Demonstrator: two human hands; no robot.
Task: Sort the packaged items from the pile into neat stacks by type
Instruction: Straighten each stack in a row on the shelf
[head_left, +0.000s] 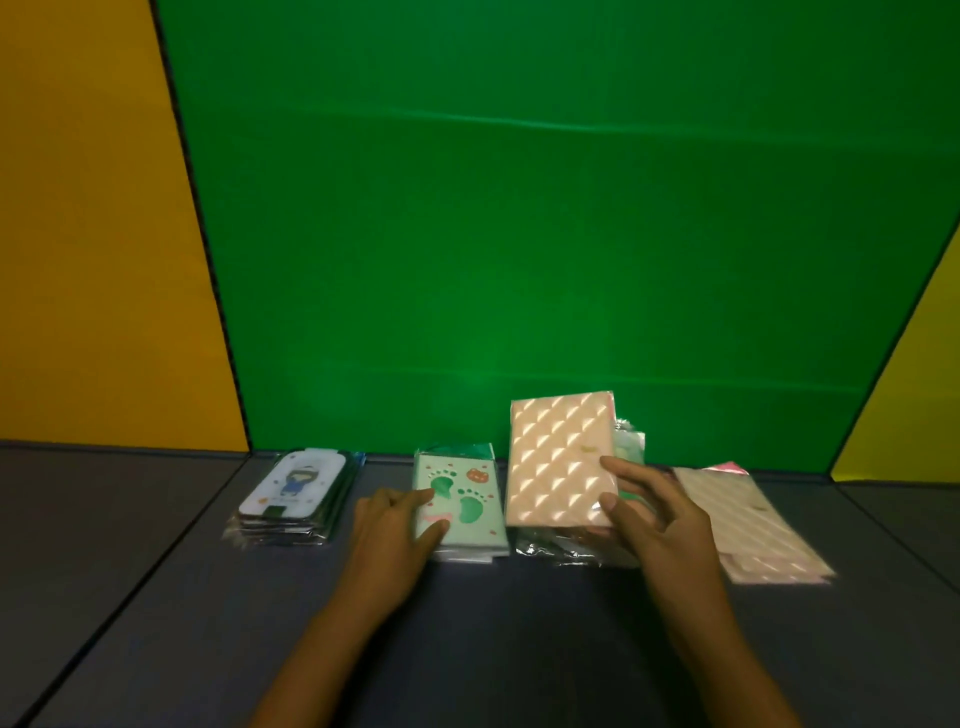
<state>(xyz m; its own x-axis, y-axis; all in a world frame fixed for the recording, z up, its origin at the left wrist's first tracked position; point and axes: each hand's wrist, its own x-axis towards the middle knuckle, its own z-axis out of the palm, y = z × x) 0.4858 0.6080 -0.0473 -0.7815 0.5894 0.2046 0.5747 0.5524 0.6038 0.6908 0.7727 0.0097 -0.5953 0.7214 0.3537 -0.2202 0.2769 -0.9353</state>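
Head view: the right hand (655, 512) pinches a pink quilted plastic-wrapped pack (561, 460) tilted over the leftover pile (574, 545); the left hand (395, 519) rests with fingers spread on the mint-green footprint-printed stack (462, 506). Slippery wrap could let the pack slide and topple the pink stack (753, 525). No writing is legible.

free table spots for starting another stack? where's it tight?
Bare table left of the cartoon-figure stack, and the near strip in front of all stacks, split by the forearms. Smaller patch right of the pink quilted stack. Crowded: footprint stack, left hand, central pile and right hand sit nearly edge to edge.
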